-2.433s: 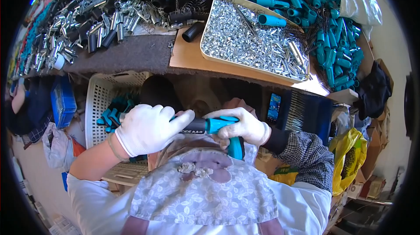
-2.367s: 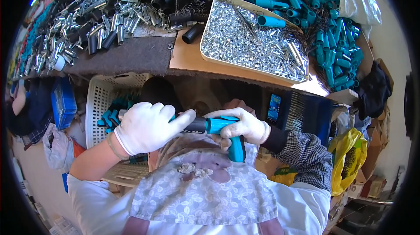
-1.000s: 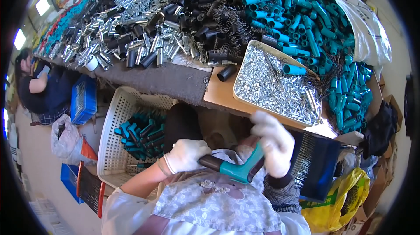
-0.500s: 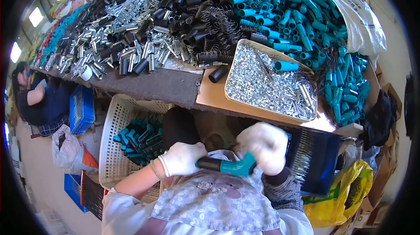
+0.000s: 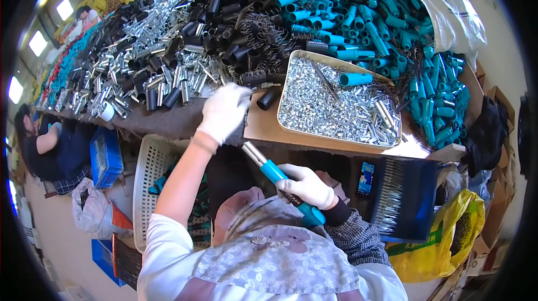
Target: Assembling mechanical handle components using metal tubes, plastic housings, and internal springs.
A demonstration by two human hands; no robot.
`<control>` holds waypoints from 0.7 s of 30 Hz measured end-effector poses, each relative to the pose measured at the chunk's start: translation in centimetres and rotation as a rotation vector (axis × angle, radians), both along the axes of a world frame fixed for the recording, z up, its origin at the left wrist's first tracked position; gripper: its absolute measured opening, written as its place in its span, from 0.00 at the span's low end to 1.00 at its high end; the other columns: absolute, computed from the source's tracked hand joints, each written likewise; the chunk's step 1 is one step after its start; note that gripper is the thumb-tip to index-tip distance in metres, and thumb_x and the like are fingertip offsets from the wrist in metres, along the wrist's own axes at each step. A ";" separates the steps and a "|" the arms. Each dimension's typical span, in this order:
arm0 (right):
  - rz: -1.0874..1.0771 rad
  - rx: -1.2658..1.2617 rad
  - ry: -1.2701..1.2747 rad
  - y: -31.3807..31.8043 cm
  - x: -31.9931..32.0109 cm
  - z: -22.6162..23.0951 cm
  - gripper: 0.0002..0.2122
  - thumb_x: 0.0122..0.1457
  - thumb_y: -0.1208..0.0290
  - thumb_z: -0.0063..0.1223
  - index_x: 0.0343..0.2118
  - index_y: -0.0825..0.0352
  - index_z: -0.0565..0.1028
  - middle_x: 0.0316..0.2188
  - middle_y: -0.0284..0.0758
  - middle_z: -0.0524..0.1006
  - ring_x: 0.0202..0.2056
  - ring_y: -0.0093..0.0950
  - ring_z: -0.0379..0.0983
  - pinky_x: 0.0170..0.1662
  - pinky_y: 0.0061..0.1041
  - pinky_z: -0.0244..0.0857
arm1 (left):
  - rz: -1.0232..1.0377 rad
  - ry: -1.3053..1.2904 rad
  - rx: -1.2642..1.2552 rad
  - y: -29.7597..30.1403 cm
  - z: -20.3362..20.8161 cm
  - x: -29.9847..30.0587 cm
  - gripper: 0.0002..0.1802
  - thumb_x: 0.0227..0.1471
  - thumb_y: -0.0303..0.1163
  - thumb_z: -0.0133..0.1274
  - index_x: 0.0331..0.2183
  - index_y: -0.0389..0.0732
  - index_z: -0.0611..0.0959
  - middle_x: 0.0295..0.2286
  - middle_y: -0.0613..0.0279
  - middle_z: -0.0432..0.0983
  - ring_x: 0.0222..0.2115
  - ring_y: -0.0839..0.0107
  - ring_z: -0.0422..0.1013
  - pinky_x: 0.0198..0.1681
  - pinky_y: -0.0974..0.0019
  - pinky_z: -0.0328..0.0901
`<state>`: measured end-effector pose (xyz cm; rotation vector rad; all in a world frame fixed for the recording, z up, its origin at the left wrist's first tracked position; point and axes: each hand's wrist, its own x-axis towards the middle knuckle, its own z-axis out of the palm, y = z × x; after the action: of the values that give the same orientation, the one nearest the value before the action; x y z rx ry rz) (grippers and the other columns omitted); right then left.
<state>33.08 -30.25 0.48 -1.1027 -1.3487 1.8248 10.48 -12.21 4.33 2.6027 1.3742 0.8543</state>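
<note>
While the right hand (image 5: 307,186), in a white glove, closes its grip firmly around a teal-and-black piece (image 5: 274,172) above the apron (image 5: 280,262), the piece's silver tube (image 5: 254,152) sticks out bare at the far end. The long axis slants, the tube pointing away from the body and to the left, the teal butt lying nearer and to the right, by the sleeve.

Left of the lap, behind the left forearm, a white lattice basket (image 5: 147,180) holds teal-and-dark pieces. Across on the right, a dark blue bin (image 5: 414,205) carries slender shiny metal parts laid in a row.

Farther out, the left hand (image 5: 225,113), also gloved, reaches over the edge of the surface (image 5: 179,117), beside the loose silver and black tubes (image 5: 182,79); its fingers are blurred, so I cannot tell whether its grip holds anything. Right of it, a cream-rimmed tray (image 5: 330,139) is full of small silver bits, with a teal tube (image 5: 355,79) lying on top. Beyond spread heaped teal parts (image 5: 364,26).
</note>
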 end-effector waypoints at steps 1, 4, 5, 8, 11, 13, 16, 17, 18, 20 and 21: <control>0.000 0.002 0.003 -0.1 -0.1 0.0 0.19 0.64 0.64 0.56 0.54 0.70 0.72 0.31 0.29 0.75 0.28 0.14 0.70 0.30 0.17 0.65 | 0.040 0.054 0.039 1.7 -0.9 0.0 0.12 0.54 0.37 0.55 0.40 0.46 0.84 0.36 0.56 0.77 0.40 0.54 0.75 0.43 0.55 0.72; -0.042 0.075 0.132 -0.6 -0.4 1.4 0.19 0.64 0.60 0.55 0.49 0.69 0.68 0.30 0.32 0.74 0.31 0.19 0.71 0.35 0.21 0.65 | 0.159 0.203 -0.021 2.9 -1.2 2.1 0.11 0.55 0.38 0.56 0.40 0.49 0.84 0.38 0.55 0.75 0.42 0.54 0.75 0.43 0.53 0.73; -0.052 0.076 0.135 -0.5 -0.3 1.3 0.19 0.64 0.60 0.55 0.49 0.69 0.68 0.30 0.32 0.74 0.31 0.19 0.71 0.35 0.21 0.65 | 0.208 0.266 -0.093 2.5 -0.7 3.0 0.11 0.55 0.37 0.56 0.40 0.49 0.84 0.38 0.54 0.75 0.42 0.54 0.75 0.43 0.52 0.73; -0.069 0.122 0.244 -0.6 0.0 0.8 0.22 0.66 0.54 0.54 0.51 0.70 0.69 0.28 0.32 0.74 0.28 0.19 0.69 0.33 0.21 0.62 | 0.203 0.281 -0.011 3.4 -1.1 3.2 0.11 0.52 0.36 0.59 0.40 0.48 0.84 0.39 0.54 0.75 0.43 0.53 0.75 0.43 0.52 0.74; -0.083 0.118 0.190 -0.6 0.2 1.1 0.16 0.66 0.60 0.52 0.48 0.68 0.71 0.29 0.29 0.73 0.27 0.16 0.68 0.33 0.19 0.65 | 0.204 0.249 -0.062 3.7 -1.2 3.1 0.10 0.52 0.34 0.58 0.38 0.47 0.84 0.37 0.52 0.79 0.40 0.51 0.75 0.46 0.51 0.70; -0.083 0.101 0.186 -0.7 0.1 1.1 0.17 0.66 0.63 0.53 0.52 0.69 0.71 0.31 0.30 0.74 0.28 0.17 0.69 0.34 0.20 0.66 | 0.219 0.247 -0.137 3.6 -0.8 2.9 0.10 0.51 0.34 0.58 0.38 0.47 0.84 0.36 0.52 0.80 0.41 0.51 0.75 0.46 0.51 0.70; -0.136 0.164 0.116 -0.7 -0.8 2.3 0.23 0.62 0.71 0.56 0.60 0.68 0.68 0.33 0.30 0.73 0.33 0.18 0.71 0.39 0.22 0.69 | 0.195 0.162 -0.206 3.4 0.1 1.8 0.10 0.52 0.35 0.57 0.37 0.43 0.83 0.34 0.52 0.82 0.40 0.51 0.76 0.45 0.51 0.71; -0.149 0.164 0.115 -0.8 -0.7 2.3 0.23 0.62 0.71 0.56 0.60 0.68 0.68 0.33 0.30 0.73 0.33 0.18 0.71 0.39 0.22 0.69 | 0.148 0.048 -0.195 2.8 0.4 1.5 0.12 0.51 0.35 0.57 0.38 0.42 0.83 0.33 0.50 0.82 0.40 0.50 0.76 0.45 0.52 0.70; -0.182 0.231 0.040 -1.0 -0.5 2.3 0.25 0.60 0.71 0.58 0.60 0.70 0.68 0.35 0.32 0.75 0.35 0.20 0.72 0.41 0.23 0.70 | 0.101 -0.066 -0.185 1.5 0.6 1.0 0.13 0.51 0.35 0.56 0.39 0.42 0.83 0.33 0.49 0.82 0.39 0.49 0.77 0.45 0.52 0.70; -0.236 0.293 -0.026 -1.2 -0.5 2.0 0.26 0.59 0.70 0.59 0.60 0.71 0.67 0.37 0.35 0.76 0.37 0.23 0.73 0.44 0.25 0.70 | -0.033 -0.324 -0.376 -2.4 1.3 0.0 0.11 0.53 0.31 0.57 0.39 0.38 0.82 0.34 0.56 0.81 0.38 0.64 0.77 0.43 0.62 0.70; -0.257 0.423 -0.172 -1.2 -0.3 1.9 0.26 0.58 0.71 0.59 0.59 0.71 0.68 0.38 0.37 0.77 0.38 0.25 0.75 0.45 0.26 0.70 | -0.159 -0.456 -0.488 -4.6 1.6 -0.7 0.10 0.54 0.29 0.57 0.39 0.37 0.81 0.35 0.59 0.80 0.38 0.71 0.76 0.43 0.66 0.69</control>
<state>32.74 -31.47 2.41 -1.1548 -1.5228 1.2128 9.79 -16.85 5.96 1.9647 1.0657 0.8805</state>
